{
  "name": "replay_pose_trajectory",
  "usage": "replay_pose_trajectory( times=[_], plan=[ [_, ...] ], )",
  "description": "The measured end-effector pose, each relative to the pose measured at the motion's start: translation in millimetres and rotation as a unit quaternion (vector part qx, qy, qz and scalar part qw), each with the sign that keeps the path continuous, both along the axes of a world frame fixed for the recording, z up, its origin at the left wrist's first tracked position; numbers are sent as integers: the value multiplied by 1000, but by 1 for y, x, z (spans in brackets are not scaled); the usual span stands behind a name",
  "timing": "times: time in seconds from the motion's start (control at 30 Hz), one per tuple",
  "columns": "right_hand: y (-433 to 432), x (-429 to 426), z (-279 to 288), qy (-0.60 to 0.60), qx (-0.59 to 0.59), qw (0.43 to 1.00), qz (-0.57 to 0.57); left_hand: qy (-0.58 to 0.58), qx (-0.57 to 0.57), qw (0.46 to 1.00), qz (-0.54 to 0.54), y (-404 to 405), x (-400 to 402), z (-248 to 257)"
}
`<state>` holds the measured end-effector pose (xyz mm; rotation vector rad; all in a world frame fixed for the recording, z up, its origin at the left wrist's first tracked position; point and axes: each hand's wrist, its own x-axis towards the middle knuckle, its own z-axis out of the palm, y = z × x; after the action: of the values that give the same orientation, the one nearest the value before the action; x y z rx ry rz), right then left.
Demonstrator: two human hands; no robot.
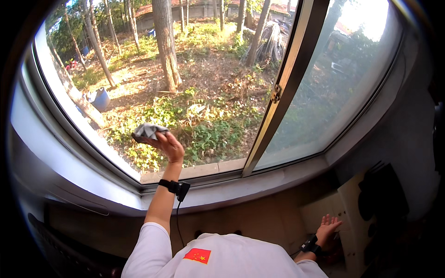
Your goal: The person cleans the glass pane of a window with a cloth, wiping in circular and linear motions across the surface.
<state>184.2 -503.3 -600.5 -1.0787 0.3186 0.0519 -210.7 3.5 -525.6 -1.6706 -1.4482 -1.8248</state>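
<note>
My left hand [169, 145] is raised at the left part of a sliding window and grips a crumpled grey cloth [150, 132]. The cloth is held up against or close to the pane [215, 104]; whether it touches the glass I cannot tell. Low at the right, my right hand [326, 229] is held out with its fingers apart and nothing in it. A black device is strapped round each wrist, and a cable hangs from the left one.
The window's metal frame bar [267, 118] with a latch [275, 93] stands right of the cloth. Below runs a white sill [215, 199]. A pale cabinet [351, 208] and dark objects are at the right, a dark studded chair [66, 243] at the lower left. Trees stand outside.
</note>
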Motion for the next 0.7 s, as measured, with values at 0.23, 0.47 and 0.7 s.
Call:
replay_pose_trajectory(
  times=[0.23, 0.47, 0.7],
  plan=[
    [-32, 32, -33, 78, 131, 988, 10, 208, 52, 973, -85, -26, 135, -7],
    [-74, 41, -83, 140, 164, 976, -43, 448, 31, 873, -189, -42, 180, -11],
    [-50, 50, -106, 114, 176, 977, 43, 630, 95, 748, -186, -26, 91, -42]
  ],
)
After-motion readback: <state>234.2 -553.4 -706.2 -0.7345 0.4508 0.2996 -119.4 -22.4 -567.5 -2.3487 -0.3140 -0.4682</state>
